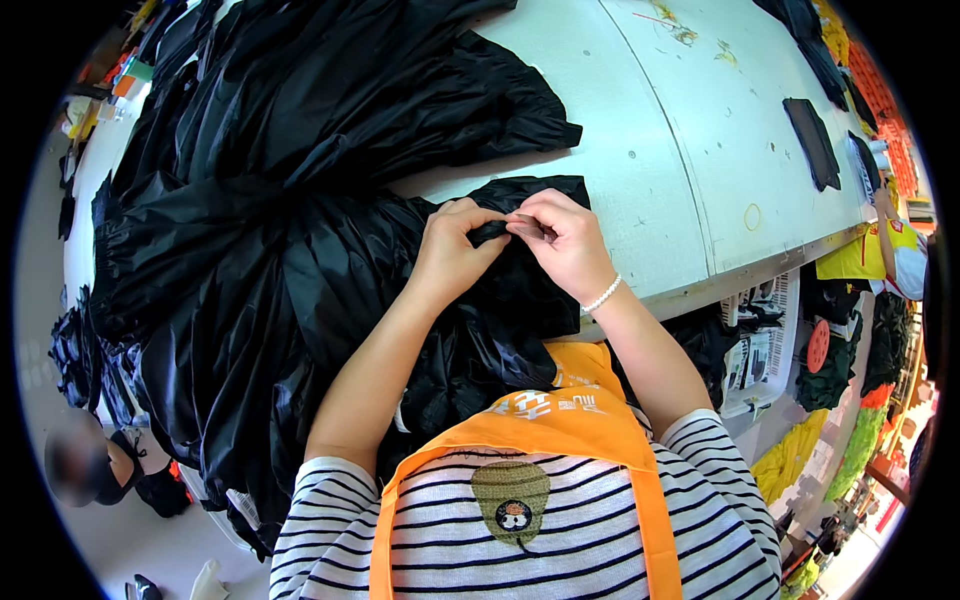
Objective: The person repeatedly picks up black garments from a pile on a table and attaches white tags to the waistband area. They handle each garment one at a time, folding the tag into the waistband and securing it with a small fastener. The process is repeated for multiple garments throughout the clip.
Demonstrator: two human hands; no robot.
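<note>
A heap of black shiny fabric (260, 250) spreads left of the grip and under it, across the pale desk (680, 150). The left hand (452, 250) pinches a small fold of this fabric, fingers pressed together. Touching it, the right hand (565, 240), a bead bracelet (603, 295) at its wrist, pinches the same fold. Well right of the grip lies a flat black piece (812, 143).

A glossy black, crinkled fabric garment (300, 270) is lying heaped on the pale grey worktop (650, 150), spilling over the worktop's near edge, with one small fold being pinched up near that edge.
</note>
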